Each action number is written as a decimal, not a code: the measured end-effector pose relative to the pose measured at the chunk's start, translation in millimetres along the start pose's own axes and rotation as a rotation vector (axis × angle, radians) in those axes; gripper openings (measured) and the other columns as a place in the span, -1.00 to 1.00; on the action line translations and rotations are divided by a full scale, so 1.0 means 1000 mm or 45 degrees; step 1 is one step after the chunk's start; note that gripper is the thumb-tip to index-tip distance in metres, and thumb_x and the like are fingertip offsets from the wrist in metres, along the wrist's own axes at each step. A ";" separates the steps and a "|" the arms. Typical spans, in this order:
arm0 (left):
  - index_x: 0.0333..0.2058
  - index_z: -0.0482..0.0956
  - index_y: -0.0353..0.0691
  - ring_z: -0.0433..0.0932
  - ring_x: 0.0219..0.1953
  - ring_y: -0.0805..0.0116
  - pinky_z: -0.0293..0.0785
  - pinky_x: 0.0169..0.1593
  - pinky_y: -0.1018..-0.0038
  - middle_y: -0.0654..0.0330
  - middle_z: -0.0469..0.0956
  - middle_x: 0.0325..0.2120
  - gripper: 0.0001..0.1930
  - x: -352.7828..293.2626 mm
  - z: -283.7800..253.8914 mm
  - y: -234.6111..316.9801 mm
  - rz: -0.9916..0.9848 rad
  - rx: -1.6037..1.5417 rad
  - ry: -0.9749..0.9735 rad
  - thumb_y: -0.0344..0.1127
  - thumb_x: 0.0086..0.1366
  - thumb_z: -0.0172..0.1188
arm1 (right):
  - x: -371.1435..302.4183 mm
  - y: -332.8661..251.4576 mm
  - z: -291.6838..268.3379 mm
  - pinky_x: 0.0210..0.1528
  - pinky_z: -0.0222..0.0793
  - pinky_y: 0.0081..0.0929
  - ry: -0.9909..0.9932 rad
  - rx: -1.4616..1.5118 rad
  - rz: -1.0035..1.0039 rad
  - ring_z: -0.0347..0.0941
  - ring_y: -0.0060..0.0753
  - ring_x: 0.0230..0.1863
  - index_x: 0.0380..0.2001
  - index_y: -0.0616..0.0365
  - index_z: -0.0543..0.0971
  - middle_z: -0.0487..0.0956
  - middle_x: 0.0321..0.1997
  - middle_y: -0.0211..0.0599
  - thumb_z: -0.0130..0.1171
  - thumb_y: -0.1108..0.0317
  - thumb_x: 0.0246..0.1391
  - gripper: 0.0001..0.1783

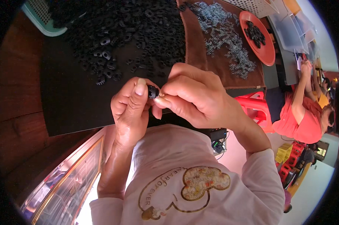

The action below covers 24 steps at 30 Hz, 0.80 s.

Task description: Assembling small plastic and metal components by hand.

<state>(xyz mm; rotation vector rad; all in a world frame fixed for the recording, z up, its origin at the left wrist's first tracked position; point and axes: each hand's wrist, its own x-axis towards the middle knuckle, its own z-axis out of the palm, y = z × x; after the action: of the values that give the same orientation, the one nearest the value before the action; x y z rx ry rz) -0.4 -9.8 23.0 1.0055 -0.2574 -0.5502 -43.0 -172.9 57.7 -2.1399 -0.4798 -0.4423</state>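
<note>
A small black plastic cord lock (152, 92) is pinched in my left hand (130, 108), between the upright thumb and the curled fingers. Close against its right end, my right hand (197, 95) has thumb and forefinger pressed together. Whatever those fingertips hold is too small and covered to make out. Both hands are raised over the table's near edge. Beyond them, a big heap of black plastic cord lock parts (128, 30) spreads across the dark tabletop. Many small metal springs (225, 33) lie scattered on a brown cloth (195, 45) to the right of the heap.
A red plate (268, 56) with black pieces sits at the right, near a clear plastic bin (289, 33) and a white perforated basket (257, 9). A green basket (49, 30) stands far left. At right are a red stool (257, 108) and a person in a red shirt (297, 120).
</note>
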 end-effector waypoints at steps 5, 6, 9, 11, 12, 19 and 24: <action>-0.36 0.48 -0.34 0.39 -0.63 0.54 0.32 -0.52 0.64 0.20 0.51 -0.58 -0.63 0.001 -0.003 0.003 -0.049 -0.003 -0.048 -0.13 0.43 -0.10 | 0.001 0.009 0.001 -0.63 0.28 -0.33 0.003 0.074 -0.006 0.38 -0.23 -0.62 -0.48 0.16 0.48 0.37 -0.54 -0.24 0.24 0.39 -0.02 -0.87; -0.36 0.48 -0.35 0.39 -0.62 0.54 0.32 -0.52 0.64 0.20 0.51 -0.58 -0.63 0.001 -0.003 0.002 -0.054 0.000 -0.046 -0.13 0.43 -0.10 | 0.002 0.008 0.000 -0.63 0.28 -0.33 0.000 0.076 -0.006 0.38 -0.23 -0.62 -0.48 0.16 0.48 0.37 -0.54 -0.24 0.24 0.39 -0.02 -0.87; -0.36 0.48 -0.36 0.39 -0.61 0.55 0.32 -0.52 0.65 0.21 0.50 -0.59 -0.63 0.001 -0.002 0.004 -0.036 0.088 -0.081 -0.12 0.42 -0.08 | 0.004 0.007 -0.001 -0.61 0.29 -0.33 -0.068 0.065 0.029 0.39 -0.23 -0.60 -0.47 0.17 0.48 0.38 -0.53 -0.25 0.26 0.37 -0.03 -0.84; -0.36 0.48 -0.36 0.38 -0.61 0.55 0.31 -0.52 0.65 0.21 0.50 -0.58 -0.63 0.002 -0.003 0.005 -0.026 0.069 -0.106 -0.12 0.41 -0.07 | 0.006 0.009 0.000 -0.59 0.29 -0.35 -0.062 0.165 0.072 0.39 -0.24 -0.59 -0.47 0.18 0.48 0.39 -0.54 -0.26 0.28 0.36 -0.04 -0.82; -0.37 0.47 -0.37 0.39 -0.61 0.54 0.32 -0.52 0.64 0.18 0.50 -0.58 -0.62 0.002 -0.003 0.005 -0.029 0.040 -0.089 -0.11 0.41 -0.06 | 0.007 0.009 0.000 -0.59 0.29 -0.35 -0.063 0.165 0.073 0.39 -0.24 -0.59 -0.47 0.18 0.48 0.39 -0.54 -0.26 0.28 0.36 -0.04 -0.82; -0.47 0.37 -0.30 0.30 -0.69 0.44 0.26 -0.59 0.60 0.04 0.44 -0.60 -0.57 0.002 -0.016 0.002 0.061 -0.306 -0.045 -0.04 0.41 -0.16 | 0.009 0.019 -0.017 -0.58 0.22 -0.57 0.122 0.051 0.193 0.30 -0.55 -0.64 -0.45 0.21 0.50 0.41 -0.56 -0.34 0.25 0.42 0.03 -0.87; -0.46 0.34 -0.31 0.28 -0.70 0.42 0.23 -0.60 0.58 0.02 0.41 -0.61 -0.57 -0.001 -0.018 0.013 0.064 -0.390 0.001 -0.04 0.42 -0.17 | -0.004 0.033 -0.032 -0.51 0.33 -0.48 0.030 -0.098 0.241 0.46 -0.40 -0.52 -0.34 0.21 0.48 0.42 -0.50 -0.26 0.16 0.49 0.07 -0.92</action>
<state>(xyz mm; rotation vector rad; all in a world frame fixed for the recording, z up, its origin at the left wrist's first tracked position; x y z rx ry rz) 10.9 9.4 25.1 0.7008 -0.1904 -0.5249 -35.2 -217.4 50.6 -2.2268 -0.2467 -0.3839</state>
